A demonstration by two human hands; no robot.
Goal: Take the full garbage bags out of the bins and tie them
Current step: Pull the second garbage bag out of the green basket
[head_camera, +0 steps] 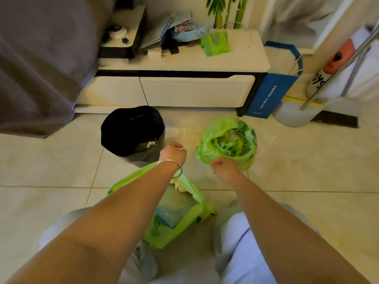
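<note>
Green garbage bag [174, 218] on the floor between your knees, top open, your left hand [173, 152] and right hand [223, 167] curled above it, grip unclear, blue paper bag [270, 95] writing too small to read.

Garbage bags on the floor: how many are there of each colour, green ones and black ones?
Green: 2, one near the person's knees and one lining the bin on the right.
Black: 1, lining the bin on the left.
Total: 3.
</note>
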